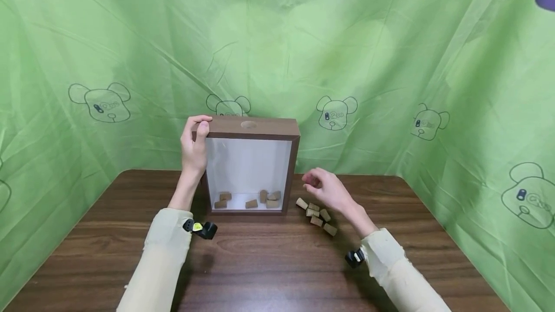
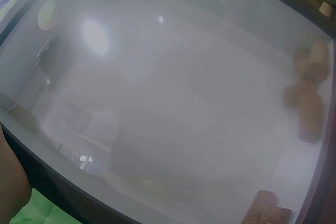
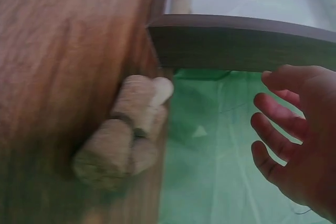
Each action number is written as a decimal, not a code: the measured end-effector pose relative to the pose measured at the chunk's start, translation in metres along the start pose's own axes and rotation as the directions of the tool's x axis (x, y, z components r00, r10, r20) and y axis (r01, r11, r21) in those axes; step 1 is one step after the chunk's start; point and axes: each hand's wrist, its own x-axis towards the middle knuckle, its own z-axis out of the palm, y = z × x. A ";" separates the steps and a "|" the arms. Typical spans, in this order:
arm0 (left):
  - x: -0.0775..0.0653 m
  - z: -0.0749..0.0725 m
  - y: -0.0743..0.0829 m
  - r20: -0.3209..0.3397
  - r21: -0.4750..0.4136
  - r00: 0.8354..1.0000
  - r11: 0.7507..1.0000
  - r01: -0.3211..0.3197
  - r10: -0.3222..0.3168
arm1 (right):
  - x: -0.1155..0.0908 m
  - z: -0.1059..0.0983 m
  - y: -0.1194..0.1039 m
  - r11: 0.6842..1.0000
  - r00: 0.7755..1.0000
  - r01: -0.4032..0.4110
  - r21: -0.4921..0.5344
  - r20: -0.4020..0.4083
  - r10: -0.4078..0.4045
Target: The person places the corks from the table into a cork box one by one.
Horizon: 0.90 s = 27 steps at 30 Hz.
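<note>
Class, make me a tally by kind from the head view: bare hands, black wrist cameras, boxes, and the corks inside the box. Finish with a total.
Bare hands: 2, the left hand and the right hand
Black wrist cameras: 2
Brown-framed box: 1
Corks inside the box: 6
Total: 11

Lettering (image 1: 336,115) on curtain (image 1: 269,52); unreadable (too small)

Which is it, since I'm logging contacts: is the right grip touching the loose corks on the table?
Apart: the right wrist view shows green cloth between the right grip and the loose corks.
</note>
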 end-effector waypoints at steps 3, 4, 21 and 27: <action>0.001 0.000 0.000 0.001 0.000 1.000 1.000 0.002 -0.002 | -0.002 0.010 0.008 1.000 0.999 -0.003 0.010 0.039 0.002; 0.001 0.000 0.001 0.003 0.000 1.000 1.000 0.003 -0.003 | -0.002 0.013 0.011 1.000 0.999 -0.001 0.016 0.050 0.000; 0.002 0.000 -0.001 -0.015 0.024 1.000 1.000 0.003 -0.002 | -0.007 0.044 0.034 0.998 0.978 -0.061 0.017 0.199 0.057; 0.002 0.000 -0.001 -0.013 0.020 1.000 1.000 0.006 -0.006 | -0.005 0.048 0.036 0.997 0.970 -0.073 0.005 0.233 0.070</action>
